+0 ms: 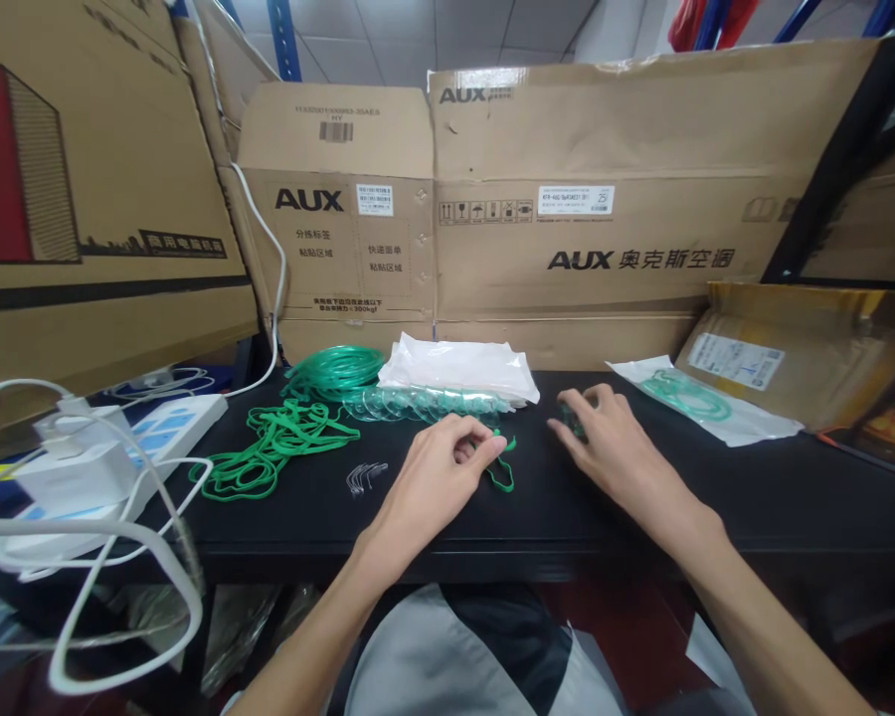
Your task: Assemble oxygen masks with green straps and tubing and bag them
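Note:
My left hand [447, 467], thumb and forefinger pinched together, grips a thin green elastic strap [503, 482] that loops down onto the black table. To its right, my right hand [616, 433] curls its fingers over a dark, greenish see-through thing that is mostly hidden and blurred. Behind my left hand lies a row of nested clear green plastic pieces, shaped like face masks [425, 403]. Left of that hand sit several small thin bent metal strips [365, 478] and a tangled heap of green elastic straps [268, 447].
Coiled green tubing [335, 370] and white plastic packets [458, 366] stand at the back. A bagged tube [686, 398] and a taped brown parcel [798, 343] are at right. White power strips [171, 433] with loose cables crowd the left. Cardboard boxes [641, 224] wall the rear.

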{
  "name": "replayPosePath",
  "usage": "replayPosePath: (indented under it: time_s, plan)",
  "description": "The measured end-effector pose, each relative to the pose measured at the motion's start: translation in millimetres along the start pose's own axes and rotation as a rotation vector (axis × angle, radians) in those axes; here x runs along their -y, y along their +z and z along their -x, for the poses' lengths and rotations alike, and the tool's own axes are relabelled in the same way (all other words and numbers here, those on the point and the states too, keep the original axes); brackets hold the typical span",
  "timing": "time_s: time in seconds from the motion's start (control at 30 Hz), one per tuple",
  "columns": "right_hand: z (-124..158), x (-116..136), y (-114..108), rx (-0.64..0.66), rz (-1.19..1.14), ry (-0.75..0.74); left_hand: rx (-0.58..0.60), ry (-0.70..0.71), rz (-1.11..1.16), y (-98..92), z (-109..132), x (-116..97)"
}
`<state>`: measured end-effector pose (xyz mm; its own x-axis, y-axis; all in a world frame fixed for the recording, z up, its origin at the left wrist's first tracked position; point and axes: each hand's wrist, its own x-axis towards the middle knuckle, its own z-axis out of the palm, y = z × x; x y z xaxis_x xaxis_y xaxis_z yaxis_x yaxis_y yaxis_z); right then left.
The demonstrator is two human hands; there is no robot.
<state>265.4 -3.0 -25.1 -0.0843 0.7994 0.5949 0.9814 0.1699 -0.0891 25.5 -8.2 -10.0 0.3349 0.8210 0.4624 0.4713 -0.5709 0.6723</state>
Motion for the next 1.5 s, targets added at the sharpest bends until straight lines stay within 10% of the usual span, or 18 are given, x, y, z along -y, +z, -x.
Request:
replayPosePath:
  time_s: [0.47, 0.77, 1.0, 1.5]
  plan:
    - [18.1, 54.6, -28.4, 0.242, -0.174, -0.382, -0.005, -0.173, 0.234, 0.7, -9.1, 21.9]
    - [14.7, 43.9, -35.1, 0.121, -0.218, -0.445, -0.242, -0.016, -0.301, -14.3, -6.7, 22.4]
    - [20.6, 46.4, -50.1, 0.126, -0.213, -0.470, 0.169, 0.247, -0.112, -12.6, 6.7, -11.3]
    - [4.0, 20.5, -65.6, -0.138, -0.304, -0.320, 0.235, 0.058, -0.047, -70.4, 2.7, -7.0]
